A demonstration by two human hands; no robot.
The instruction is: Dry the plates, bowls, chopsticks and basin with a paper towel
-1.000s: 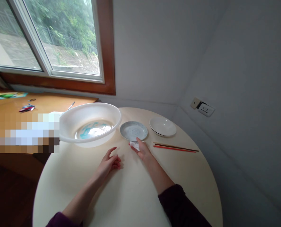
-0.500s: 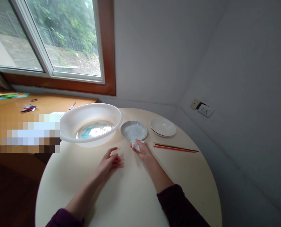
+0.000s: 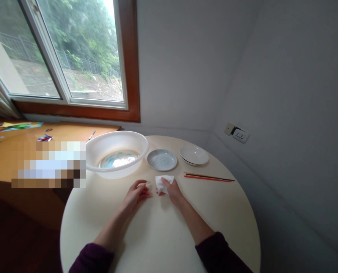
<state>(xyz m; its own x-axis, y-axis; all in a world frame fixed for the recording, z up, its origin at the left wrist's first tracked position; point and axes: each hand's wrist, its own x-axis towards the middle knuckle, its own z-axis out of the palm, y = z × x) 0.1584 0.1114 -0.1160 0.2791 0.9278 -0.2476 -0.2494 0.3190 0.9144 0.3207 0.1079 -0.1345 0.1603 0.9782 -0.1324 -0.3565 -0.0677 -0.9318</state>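
My right hand [image 3: 175, 192] pinches a folded white tissue [image 3: 160, 185] between thumb and fingers, just in front of a pale grey-blue patterned plate [image 3: 162, 160]. To its left, my left hand [image 3: 137, 192] hovers over or rests on the table with loosely curled fingers, holding nothing. Behind that hand stands a large translucent plastic basin [image 3: 114, 173], with a blue pattern and a bright reflection at its bottom. White dishes [image 3: 194, 154], apparently stacked, sit to the right of the patterned plate. Several chopsticks [image 3: 208, 178], some orange-red and some dark, lie side by side in front of them.
The round cream table [image 3: 157, 242] carries all these things. A wooden desk [image 3: 3, 163] adjoins it on the left, with pens [image 3: 45, 138], a marker [image 3: 91, 135] and coloured papers [image 3: 22, 126]. Behind are a window and a wall with a socket [image 3: 241, 135].
My right hand has drawn back slightly from the patterned plate, and the tissue now shows spread flatter in it. My left hand has come a little closer to it. The view has shifted slightly.
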